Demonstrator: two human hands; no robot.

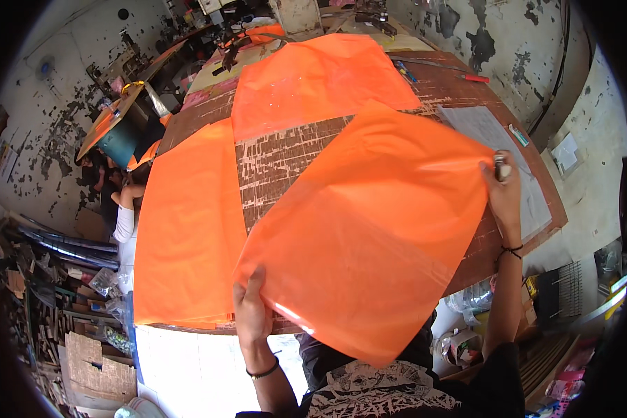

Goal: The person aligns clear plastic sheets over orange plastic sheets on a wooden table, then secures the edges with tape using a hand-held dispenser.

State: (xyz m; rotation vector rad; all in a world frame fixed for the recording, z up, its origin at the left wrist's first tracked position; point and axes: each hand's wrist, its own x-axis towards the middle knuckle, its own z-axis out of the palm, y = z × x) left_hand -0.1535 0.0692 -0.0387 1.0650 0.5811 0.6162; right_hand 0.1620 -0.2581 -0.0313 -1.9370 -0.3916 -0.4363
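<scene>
A large orange sheet [369, 216], with a glossy see-through layer over its nearer part, is held up slantwise above the table's near side. My left hand [253, 310] is closed on its left corner, thumb on top. At the right corner, my right hand [505, 195] pinches the sheet. A small silver and pale object [501, 167] also shows in that hand; its kind is hard to make out. To the left lies a pile of orange sheets [188, 223], and another orange sheet [320, 83] is spread at the far side.
The brown, cut-scarred table [272, 167] bears a grey sheet [470, 120], a teal cutter [518, 135] and a red-handled tool [476, 78]. Someone [122, 202] sits at the left beside another table. Cardboard scraps [97, 369] fill the lower left floor.
</scene>
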